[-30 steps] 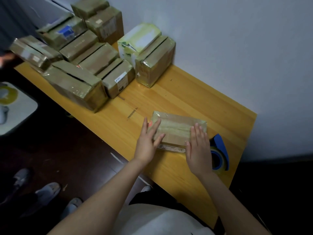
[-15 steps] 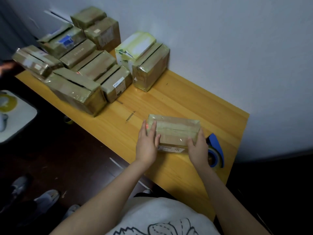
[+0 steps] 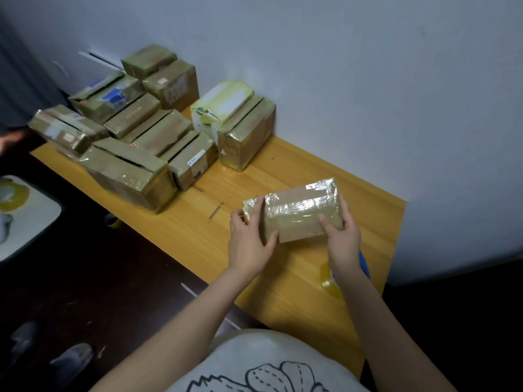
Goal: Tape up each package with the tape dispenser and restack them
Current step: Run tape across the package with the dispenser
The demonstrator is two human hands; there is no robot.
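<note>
Two bare hands hold one brown package between them. The left hand (image 3: 250, 239) grips its left end, with the thumb on the near face and the fingers curled over the end. The right hand (image 3: 343, 239) grips the right end the same way. The package (image 3: 300, 213), wrapped in shiny clear tape, is over the right half of a wooden counter (image 3: 283, 281); I cannot tell if it touches the wood. At five o'clock from it, one blue tape dispenser (image 3: 365, 265) with a yellow roll is mostly hidden behind the right forearm. At ten o'clock, about ten boxes (image 3: 130, 171) crowd the counter's far left end.
</note>
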